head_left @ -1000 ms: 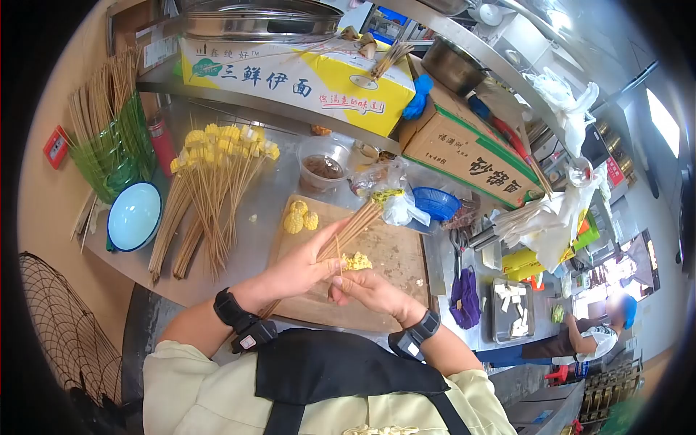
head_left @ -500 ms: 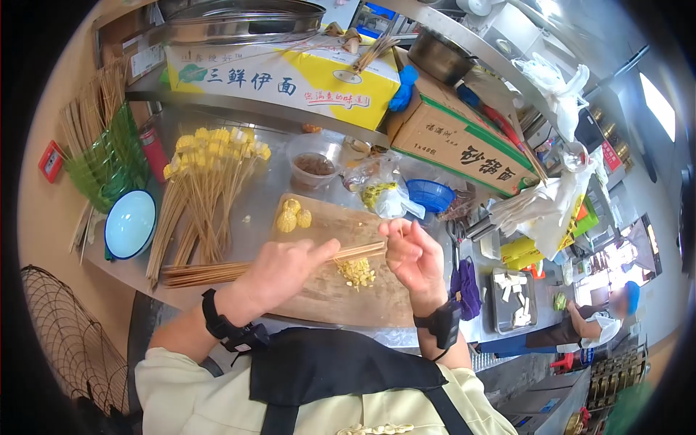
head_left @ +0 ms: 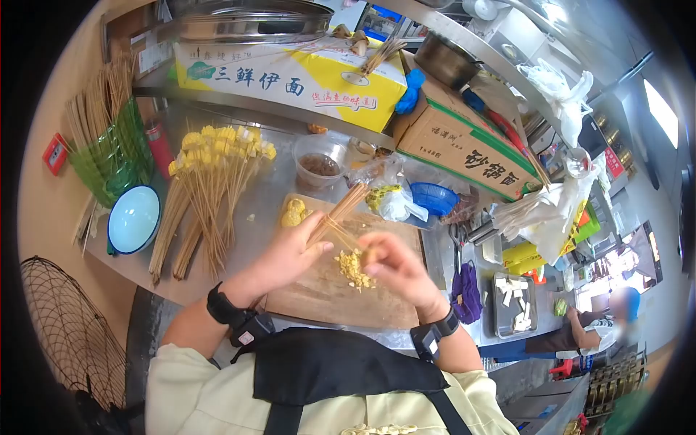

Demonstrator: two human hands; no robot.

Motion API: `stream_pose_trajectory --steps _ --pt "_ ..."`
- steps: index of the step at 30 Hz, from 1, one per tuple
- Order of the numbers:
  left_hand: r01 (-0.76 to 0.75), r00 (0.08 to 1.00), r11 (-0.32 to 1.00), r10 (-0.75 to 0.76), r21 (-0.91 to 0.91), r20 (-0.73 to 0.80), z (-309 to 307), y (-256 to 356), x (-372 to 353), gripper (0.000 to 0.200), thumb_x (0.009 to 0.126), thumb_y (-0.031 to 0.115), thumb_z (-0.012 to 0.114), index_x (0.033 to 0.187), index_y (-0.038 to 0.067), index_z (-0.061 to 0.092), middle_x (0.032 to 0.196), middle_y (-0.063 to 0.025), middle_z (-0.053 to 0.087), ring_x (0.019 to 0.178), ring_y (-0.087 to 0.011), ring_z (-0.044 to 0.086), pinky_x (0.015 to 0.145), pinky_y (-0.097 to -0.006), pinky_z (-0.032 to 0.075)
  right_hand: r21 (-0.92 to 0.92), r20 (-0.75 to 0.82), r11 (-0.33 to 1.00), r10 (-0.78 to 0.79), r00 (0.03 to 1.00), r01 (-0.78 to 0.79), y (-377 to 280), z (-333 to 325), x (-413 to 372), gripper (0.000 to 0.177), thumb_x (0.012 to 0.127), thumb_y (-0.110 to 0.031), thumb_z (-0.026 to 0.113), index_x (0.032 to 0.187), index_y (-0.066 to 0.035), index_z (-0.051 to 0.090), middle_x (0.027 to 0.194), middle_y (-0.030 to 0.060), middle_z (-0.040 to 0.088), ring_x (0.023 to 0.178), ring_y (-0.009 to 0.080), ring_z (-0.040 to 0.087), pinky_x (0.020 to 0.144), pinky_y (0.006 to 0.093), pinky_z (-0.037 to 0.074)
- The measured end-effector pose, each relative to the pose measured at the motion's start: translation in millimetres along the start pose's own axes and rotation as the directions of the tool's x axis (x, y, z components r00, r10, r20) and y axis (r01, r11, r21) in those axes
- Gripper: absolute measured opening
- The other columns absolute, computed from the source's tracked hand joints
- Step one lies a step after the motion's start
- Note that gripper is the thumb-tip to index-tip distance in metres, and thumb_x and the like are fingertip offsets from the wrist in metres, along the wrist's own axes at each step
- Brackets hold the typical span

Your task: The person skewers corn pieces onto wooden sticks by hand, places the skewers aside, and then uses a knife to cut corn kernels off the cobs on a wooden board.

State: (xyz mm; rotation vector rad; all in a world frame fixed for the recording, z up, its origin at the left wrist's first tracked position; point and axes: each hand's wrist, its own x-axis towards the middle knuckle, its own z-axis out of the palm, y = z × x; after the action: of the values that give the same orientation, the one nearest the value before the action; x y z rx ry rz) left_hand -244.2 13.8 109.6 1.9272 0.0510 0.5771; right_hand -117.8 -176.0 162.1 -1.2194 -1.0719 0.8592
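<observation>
My left hand is closed around a bundle of bamboo skewers, which slants up and to the right over the cutting board. My right hand, slightly blurred, pinches a thin tan band stretched out from the bundle; it looks like a rubber band. Under the hands lies a small heap of yellow corn bits. Pieces of corn cob sit at the board's upper left corner, partly behind my left hand.
Skewered corn pieces lie left of the board, beside a white blue-rimmed bowl. Behind the board are a plastic tub and a blue basket. At right stand a metal tray of white pieces and a person in a blue cap.
The skewer bundle has swung from lying nearly level to slanting upward in my left hand. My right hand has come down and left to the bundle, with the band now stretched between them.
</observation>
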Motion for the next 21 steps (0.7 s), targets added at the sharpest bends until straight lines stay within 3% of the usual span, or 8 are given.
stream_pose_trajectory --steps 3,6,9,13,15,17,18,21 --pt "0.014 0.999 1.0 -0.013 -0.01 0.052 0 35 -9 0.04 0.09 0.014 0.058 0.127 0.005 0.045 0.102 -0.0233 0.061 0.099 -0.0361 0.059 0.084 -0.0375 0.045 0.746 -0.041 0.666 0.008 0.999 0.025 17 -27 1 0.034 0.092 -0.013 0.054 0.124 -0.004 0.049 0.105 0.0144 0.059 0.064 0.009 0.043 0.06 0.0216 0.036" --pt "-0.132 0.988 0.956 0.104 0.261 0.119 1 35 -13 0.045 0.083 0.007 0.06 0.126 0.007 0.048 0.1 -0.0178 0.065 0.089 -0.0339 0.064 0.074 -0.0381 0.051 0.949 0.007 0.315 0.009 1.0 -0.009 22 -34 -1 0.043 0.094 -0.019 0.049 0.131 0.001 0.044 0.123 0.0269 0.051 0.061 0.0067 0.038 0.06 0.0206 0.037" --pt "-0.223 0.969 0.805 0.123 0.55 0.213 -7 39 -16 0.045 0.081 0.005 0.056 0.125 0.009 0.05 0.092 -0.0151 0.065 0.079 -0.0334 0.066 0.066 -0.0401 0.052 0.89 -0.027 0.456 0.041 0.999 0.005 7 -29 -2 0.046 0.092 -0.019 0.051 0.132 0.002 0.043 0.126 0.0301 0.049 0.06 0.0068 0.038 0.06 0.0195 0.038" --pt "-0.187 0.951 0.599 -0.087 0.779 0.296 -10 40 -19 0.038 0.082 0.008 0.05 0.12 0.011 0.052 0.079 -0.0126 0.063 0.069 -0.0294 0.065 0.057 -0.0391 0.051 0.571 -0.039 0.818 0.106 0.994 -0.065 0 -14 -6 0.044 0.087 -0.015 0.057 0.129 -0.007 0.045 0.128 0.0338 0.046 0.068 0.0109 0.055 0.06 0.0208 0.043" --pt "-0.252 0.915 0.567 -0.126 0.784 0.384 -5 28 -23 0.036 0.082 0.008 0.05 0.119 0.01 0.053 0.075 -0.0124 0.063 0.067 -0.0287 0.065 0.055 -0.0386 0.051 -0.085 0.123 0.989 0.129 0.984 -0.119 -2 -7 -4 0.045 0.084 -0.015 0.06 0.126 -0.009 0.046 0.115 0.0245 0.059 0.073 0.0236 0.063 0.064 0.032 0.049" --pt "-0.29 0.891 0.555 -0.141 0.78 0.432 3 16 -23 0.035 0.082 0.009 0.05 0.117 0.009 0.053 0.071 -0.0121 0.062 0.065 -0.028 0.065 0.053 -0.0384 0.05 -0.835 0.243 0.54 0.189 0.952 0.106 -14 8 -2 0.044 0.082 -0.015 0.061 0.123 -0.008 0.049 0.104 0.0179 0.065 0.073 0.0293 0.063 0.066 0.0377 0.05" --pt "-0.303 0.886 0.558 -0.133 0.773 0.443 7 12 -21 0.034 0.082 0.009 0.05 0.116 0.008 0.054 0.07 -0.0118 0.062 0.064 -0.0277 0.065 0.052 -0.0384 0.05 -0.908 0.227 0.39 0.152 0.962 0.153 -12 13 0 0.037 0.079 -0.014 0.064 0.114 -0.007 0.055 0.086 0.0114 0.065 0.075 0.0341 0.061 0.068 0.0431 0.048" --pt "-0.371 0.871 0.558 -0.069 0.742 0.487 5 16 -8 0.025 0.081 0.01 0.051 0.105 0.007 0.058 0.066 -0.0115 0.063 0.063 -0.0269 0.066 0.052 -0.0388 0.05 -0.887 0.148 0.445 0.025 0.989 0.122 4 6 5 0.034 0.072 -0.013 0.071 0.104 -0.007 0.06 0.086 0.0118 0.063 0.079 0.0311 0.063 0.071 0.0391 0.049"
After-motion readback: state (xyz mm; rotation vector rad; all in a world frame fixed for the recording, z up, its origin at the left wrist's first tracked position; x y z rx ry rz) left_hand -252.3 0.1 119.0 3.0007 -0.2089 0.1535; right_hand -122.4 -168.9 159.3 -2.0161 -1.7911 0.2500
